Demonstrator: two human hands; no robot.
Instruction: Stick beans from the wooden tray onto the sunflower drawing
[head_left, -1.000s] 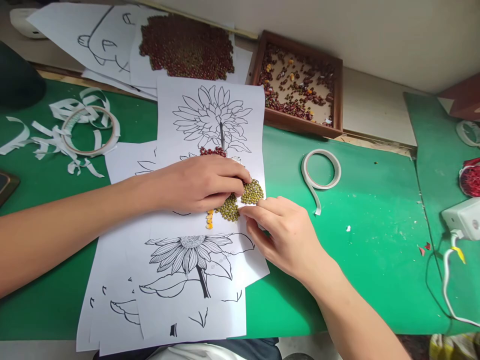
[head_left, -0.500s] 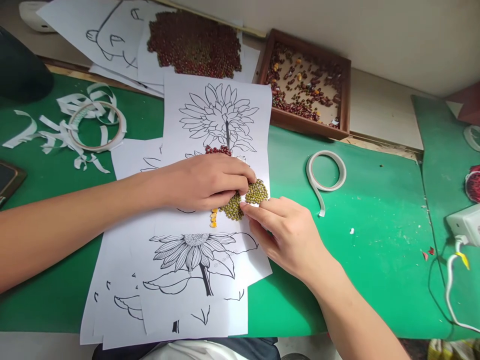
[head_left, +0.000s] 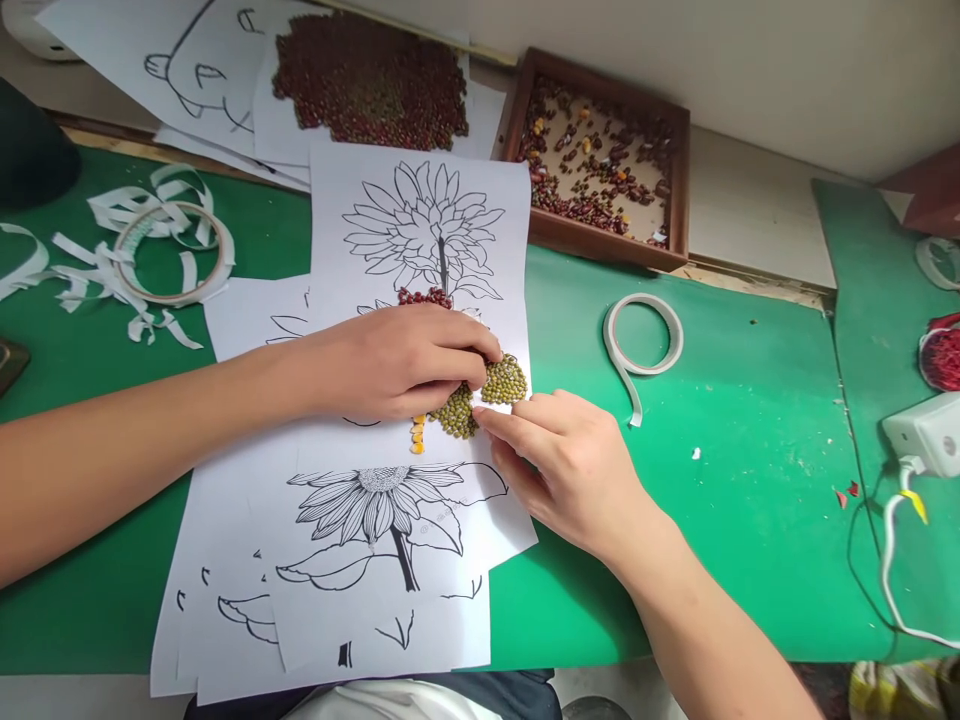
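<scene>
My left hand (head_left: 397, 362) lies across a white sheet with line-drawn flowers (head_left: 420, 220), palm down and fingers bent apart over the drawing. Its fingertips rest by two patches of green mung beans (head_left: 505, 380) stuck on as leaves. From the right comes my right hand (head_left: 566, 455), its index fingertip at the pale gap between the patches, the other fingers curled in. Anything pinched there is too small to make out. A short column of yellow corn kernels (head_left: 417, 435) sits below my left hand, and red beans (head_left: 424, 296) show above it.
Beneath are more flower drawings (head_left: 382, 530). Behind stand a bean-covered picture (head_left: 367, 80) and a wooden tray (head_left: 684, 190) of mixed beans. A tape roll (head_left: 675, 335) lies right; another roll (head_left: 217, 270) with paper strips lies left. A white power socket (head_left: 930, 435) with cord is far right.
The whole view has shifted slightly, so things appear a little further left. Both hands keep nearly the same pose at the bean patches.
</scene>
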